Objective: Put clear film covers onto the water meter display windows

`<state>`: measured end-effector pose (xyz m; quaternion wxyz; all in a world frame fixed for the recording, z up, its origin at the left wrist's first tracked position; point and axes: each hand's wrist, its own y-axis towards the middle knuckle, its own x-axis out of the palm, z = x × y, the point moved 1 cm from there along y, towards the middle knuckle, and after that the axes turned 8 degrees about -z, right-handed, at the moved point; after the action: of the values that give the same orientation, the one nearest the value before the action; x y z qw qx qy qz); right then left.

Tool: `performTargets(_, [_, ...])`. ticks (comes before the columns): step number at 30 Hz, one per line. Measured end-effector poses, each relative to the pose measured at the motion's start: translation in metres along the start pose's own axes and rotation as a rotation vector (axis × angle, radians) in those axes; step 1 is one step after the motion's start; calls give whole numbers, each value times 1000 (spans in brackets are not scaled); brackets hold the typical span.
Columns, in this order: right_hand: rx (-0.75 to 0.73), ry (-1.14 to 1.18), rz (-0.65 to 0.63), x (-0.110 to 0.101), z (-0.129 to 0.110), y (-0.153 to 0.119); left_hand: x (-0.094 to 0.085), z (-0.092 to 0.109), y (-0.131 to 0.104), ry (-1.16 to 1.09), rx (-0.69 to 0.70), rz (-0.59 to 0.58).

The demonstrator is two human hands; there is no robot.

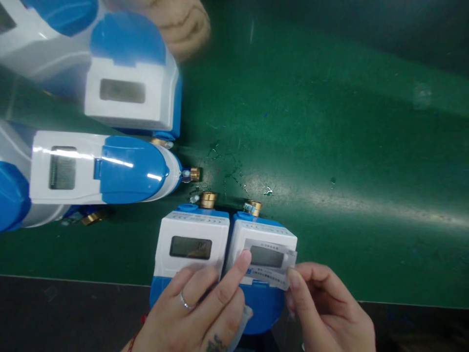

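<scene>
Two blue-and-white water meters with grey displays stand side by side at the table's front edge. My left hand (205, 308) lies over the left water meter (196, 220), its index fingertip pressing the left part of a silvery label (271, 277) onto the right water meter (264, 308). Tucked under the left thumb is a pale, cloth-like piece (242, 327), mostly hidden by the hand. My right hand (322, 303) pinches the label's lower right corner between thumb and finger. The label frames the display and sits slightly tilted, its right end reaching the meter's edge.
More water meters (134, 168) crowd the left side of the green table (348, 122), with brass threaded ends sticking out. Behind them is a blurred tan, folded thing (183, 27). Water drops (268, 190) lie on the tabletop beyond the front meters.
</scene>
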<state>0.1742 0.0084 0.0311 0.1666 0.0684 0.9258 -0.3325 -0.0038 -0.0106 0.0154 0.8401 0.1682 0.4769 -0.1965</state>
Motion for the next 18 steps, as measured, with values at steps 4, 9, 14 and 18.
performTargets(4, [-55, -62, -24, 0, -2, 3, 0, -1, 1, -1, 13, 10])
performTargets(9, [-36, -101, 0, -1, -1, 4, -1, -2, 3, -1, 39, 44])
performTargets(14, [-115, -239, -125, -10, 5, 8, -1, -1, 3, -19, 21, -11])
performTargets(18, [-243, -303, 70, -15, 8, 15, -1, -2, 3, -37, 14, 0])
